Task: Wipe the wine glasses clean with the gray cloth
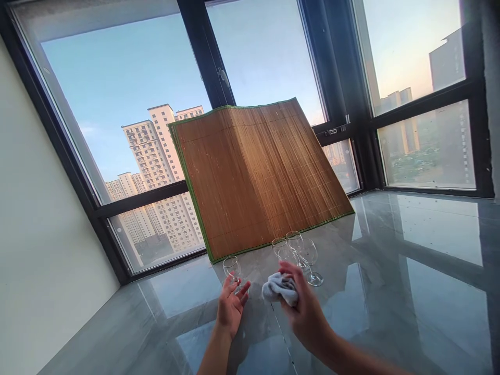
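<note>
My left hand (231, 310) is palm up with its fingers spread, right at a clear stemmed wine glass (231, 264). The fingers partly cover the glass's stem and foot, and a fingertip shows against its bowl. The glass appears to stand upright on the glossy grey surface. In my right hand (307, 307) is a bunched light grey cloth (280, 288), gripped between thumb and fingers. Just beyond it stand several more wine glasses (309, 252) close together, partly hidden by that hand and the cloth.
A brown slatted bamboo mat (258, 172) with green edging leans against the dark window frame (203, 52) behind the glasses. The polished grey tiled surface (390, 307) reflects the windows. A plain pale wall (47, 208) borders the left side.
</note>
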{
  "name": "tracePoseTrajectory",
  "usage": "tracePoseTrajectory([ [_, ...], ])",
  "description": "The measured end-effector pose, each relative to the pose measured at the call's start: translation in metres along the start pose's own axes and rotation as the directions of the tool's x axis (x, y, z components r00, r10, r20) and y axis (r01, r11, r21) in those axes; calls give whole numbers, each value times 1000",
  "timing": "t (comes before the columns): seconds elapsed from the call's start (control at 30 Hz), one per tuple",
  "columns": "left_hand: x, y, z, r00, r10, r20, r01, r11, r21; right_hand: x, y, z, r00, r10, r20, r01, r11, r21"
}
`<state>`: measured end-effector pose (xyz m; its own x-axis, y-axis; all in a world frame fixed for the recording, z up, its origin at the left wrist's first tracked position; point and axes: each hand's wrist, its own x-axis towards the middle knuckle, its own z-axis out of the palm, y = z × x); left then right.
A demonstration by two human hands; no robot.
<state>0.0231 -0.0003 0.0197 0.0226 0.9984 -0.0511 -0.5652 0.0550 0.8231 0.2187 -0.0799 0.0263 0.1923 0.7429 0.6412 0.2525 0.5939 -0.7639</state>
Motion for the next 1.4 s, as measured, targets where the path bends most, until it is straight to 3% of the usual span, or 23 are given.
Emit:
tracePoseTrajectory([
  [0.1,1,-1,1,1000,-11,2,11,1000,7,-5,8,2,943,60,327,-1,984,-178],
  [0.17,2,-2,0,1000,-10,-3,10,1000,15,-4,15,2,893,160,421,-13,944,-330],
  [0.3,4,-3,-1,1000,-6,2,6,999,45,5,26,-4,865,320,386,-43,814,-579],
  [0.43,5,-6,0,1000,4,-6,-4,1000,29,14,30,-9,858,360,366,-21,738,-675],
  [0.77,6,-7,2,1000,-7,-4,7,1000,22,18,43,-6,896,280,344,32,733,-679],
  [1.13,7,-10,0,1000,14,-8,-13,996,92,23,43,-7,890,338,306,-1,672,-741],
  [1.3,5,-16,6,983,143,-115,-107,956,273,22,35,-5,898,222,379,16,846,-533],
  [1.4,0,-19,12,904,395,-167,-279,838,468,19,31,-3,928,76,365,52,943,-330],
])
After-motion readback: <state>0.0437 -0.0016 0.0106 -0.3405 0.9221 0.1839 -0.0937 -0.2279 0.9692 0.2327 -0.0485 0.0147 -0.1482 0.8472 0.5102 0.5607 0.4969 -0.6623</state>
